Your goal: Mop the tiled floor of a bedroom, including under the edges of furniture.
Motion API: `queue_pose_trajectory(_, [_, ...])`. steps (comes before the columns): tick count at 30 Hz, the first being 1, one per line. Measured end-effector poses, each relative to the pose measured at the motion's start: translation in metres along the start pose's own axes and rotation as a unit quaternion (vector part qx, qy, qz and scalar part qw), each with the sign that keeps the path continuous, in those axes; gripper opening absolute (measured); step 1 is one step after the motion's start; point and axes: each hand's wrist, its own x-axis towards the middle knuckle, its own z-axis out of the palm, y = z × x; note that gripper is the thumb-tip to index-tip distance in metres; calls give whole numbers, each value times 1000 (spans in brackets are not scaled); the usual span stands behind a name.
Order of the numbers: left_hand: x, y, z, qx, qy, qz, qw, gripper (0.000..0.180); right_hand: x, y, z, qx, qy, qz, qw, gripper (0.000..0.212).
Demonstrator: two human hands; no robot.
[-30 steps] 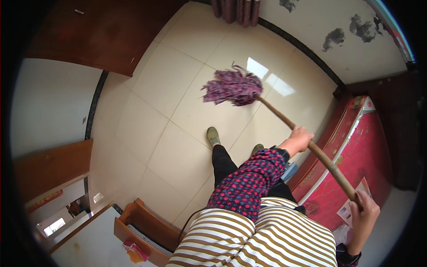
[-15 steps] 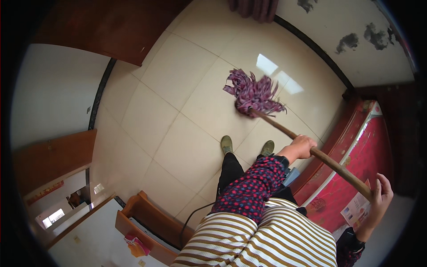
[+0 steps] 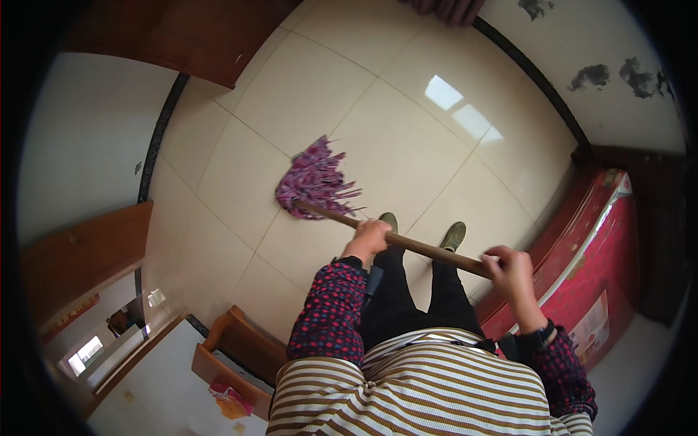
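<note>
A mop with a long wooden handle (image 3: 429, 251) slants across in front of me, its purple cloth-strip head (image 3: 318, 182) spread on the tiled floor (image 3: 407, 123) ahead and to the left of my feet. My left hand (image 3: 369, 237) is wrapped round the middle of the handle. At the handle's upper end, my right hand (image 3: 511, 272) is closed on it. Both forearms wear dark sleeves with red dots.
On the right stands a low piece of furniture with a red patterned cover (image 3: 578, 272). A brown wooden cabinet (image 3: 160, 43) is at the far left, a wooden drawer (image 3: 233, 363) at the lower left. Dark baseboard runs along the stained white wall (image 3: 582, 43).
The mop head has swept left and nearer to me across the tiles. Both my hands have moved left with the handle, and the right fingers have closed more on its end.
</note>
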Motion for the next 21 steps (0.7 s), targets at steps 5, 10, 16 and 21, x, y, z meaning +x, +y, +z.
queue_pose_trajectory(5, [-22,-36,-30,51,-180,-87,979,18,9,-4,53,-55,-18,-65,996,18])
queue_pose_trajectory(10, [-32,8,-39,30,-137,3,990,23,13,65,34,-6,97,80,992,22])
queue_pose_trajectory(16, [-13,63,-77,41,8,45,998,19,14,79,-42,459,3,67,886,17])
queue_pose_trajectory(21, [29,73,-113,0,249,57,967,15,24,-10,-90,675,-43,-183,713,21])
